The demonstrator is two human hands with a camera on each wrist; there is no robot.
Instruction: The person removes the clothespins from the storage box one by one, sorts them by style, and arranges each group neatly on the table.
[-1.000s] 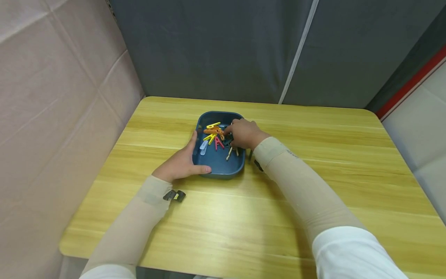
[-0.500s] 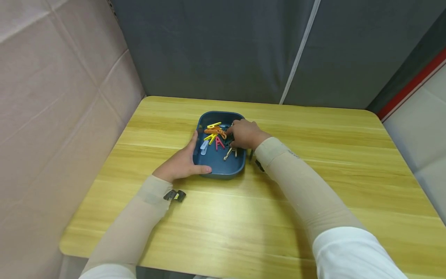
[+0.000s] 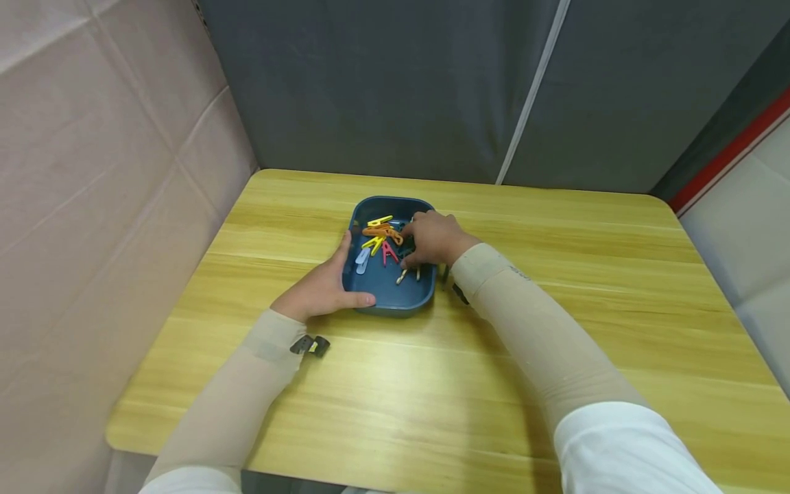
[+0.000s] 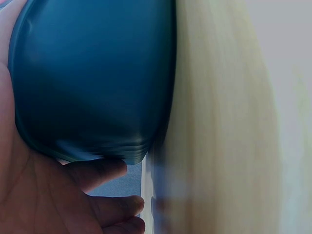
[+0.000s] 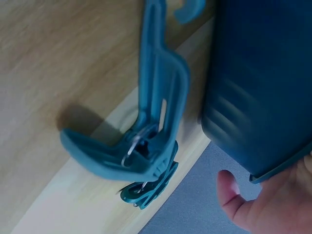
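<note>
a tray (image 3: 395,305) is set on the bench (image 3: 555,226), toward the far side and a bit left of middle. a heap of clothes pegs (image 3: 382,241) is piled in it. the left hand (image 3: 321,288) is pressed against its left wall, the right hand (image 3: 435,237) is dipped in from the right. two pegs (image 5: 146,141) are left on the bench just right of the tray.

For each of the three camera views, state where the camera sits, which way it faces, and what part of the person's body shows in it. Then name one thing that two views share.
Head: looks forward and down at the wooden table; both sleeved arms, left hand and right hand at the blue tray of clothes pegs.
Left wrist: close against the tray's outer wall; palm and fingers show.
Right wrist: looks at a teal peg lying on the table beside the tray; a fingertip shows.
Shared: the tray and table appear in all views.
</note>
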